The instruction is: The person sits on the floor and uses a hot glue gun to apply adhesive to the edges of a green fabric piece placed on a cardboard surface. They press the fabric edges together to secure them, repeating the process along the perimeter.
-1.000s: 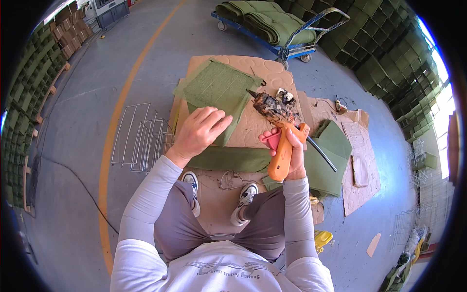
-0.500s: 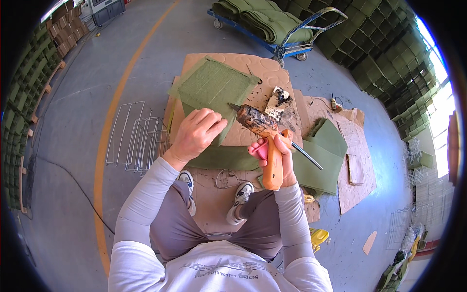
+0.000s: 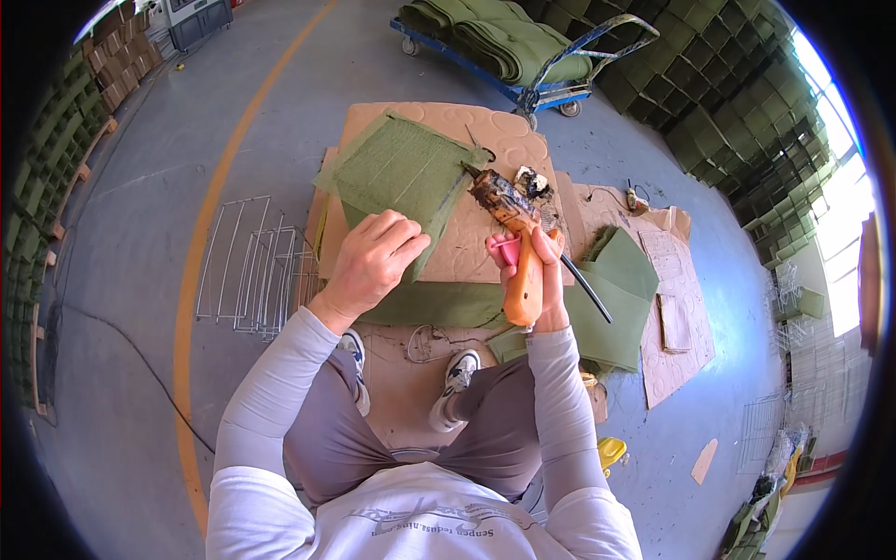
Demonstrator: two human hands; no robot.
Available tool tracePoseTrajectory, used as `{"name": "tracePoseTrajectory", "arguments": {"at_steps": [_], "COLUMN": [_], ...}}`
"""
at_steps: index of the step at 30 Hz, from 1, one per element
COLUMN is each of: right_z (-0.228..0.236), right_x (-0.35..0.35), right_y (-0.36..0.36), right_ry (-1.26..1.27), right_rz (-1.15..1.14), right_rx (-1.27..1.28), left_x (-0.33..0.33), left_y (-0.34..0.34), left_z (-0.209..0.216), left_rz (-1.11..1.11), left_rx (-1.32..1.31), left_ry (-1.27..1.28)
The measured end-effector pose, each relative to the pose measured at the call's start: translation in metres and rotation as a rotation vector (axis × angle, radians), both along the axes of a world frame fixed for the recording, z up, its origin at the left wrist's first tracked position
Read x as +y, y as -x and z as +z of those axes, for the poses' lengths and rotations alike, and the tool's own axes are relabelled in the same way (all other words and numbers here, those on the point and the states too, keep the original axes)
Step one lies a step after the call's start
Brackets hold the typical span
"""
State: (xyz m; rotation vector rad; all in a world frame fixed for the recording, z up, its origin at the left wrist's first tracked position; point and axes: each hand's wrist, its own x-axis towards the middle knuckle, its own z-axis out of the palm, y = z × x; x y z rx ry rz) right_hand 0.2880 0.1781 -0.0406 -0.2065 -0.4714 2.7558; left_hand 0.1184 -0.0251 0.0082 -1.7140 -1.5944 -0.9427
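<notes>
My right hand (image 3: 537,271) grips an orange glue gun (image 3: 515,245) with a pink trigger and a grimy, glue-crusted barrel. The nozzle points toward the edge of a green felt piece (image 3: 397,168) lying on brown cardboard (image 3: 485,140). My left hand (image 3: 373,257) presses down on the folded edge of that green felt. A black cord (image 3: 586,289) runs from the gun's handle to the right. More green felt (image 3: 434,303) lies under both hands in front of my shoes.
A wire grid frame (image 3: 247,266) lies on the floor at left. Folded green felt (image 3: 621,280) and cardboard templates (image 3: 677,308) sit at right. A blue cart (image 3: 523,56) loaded with green pads stands behind. Stacked green pockets (image 3: 747,103) line the right wall.
My right hand has swung the glue gun leftward and up, bringing the nozzle to the felt's edge. My left hand stays on the green felt.
</notes>
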Motion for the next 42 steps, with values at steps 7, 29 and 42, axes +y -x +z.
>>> {"name": "tracePoseTrajectory", "arguments": {"at_steps": [7, 29, 42], "right_z": [0.003, 0.011, 0.010], "right_x": [0.003, 0.003, 0.002], "right_y": [0.009, 0.019, 0.012], "right_ry": [-0.059, -0.187, -0.132], "right_rz": [-0.057, -0.122, -0.061], "right_rx": [-0.004, -0.042, -0.049], "left_x": [0.000, 0.001, 0.004], "left_y": [0.000, 0.001, 0.004], "left_z": [0.000, 0.000, -0.003], "left_rz": [-0.003, 0.005, -0.001], "left_rx": [-0.010, -0.023, -0.045], "left_ry": [-0.017, -0.034, -0.040]}}
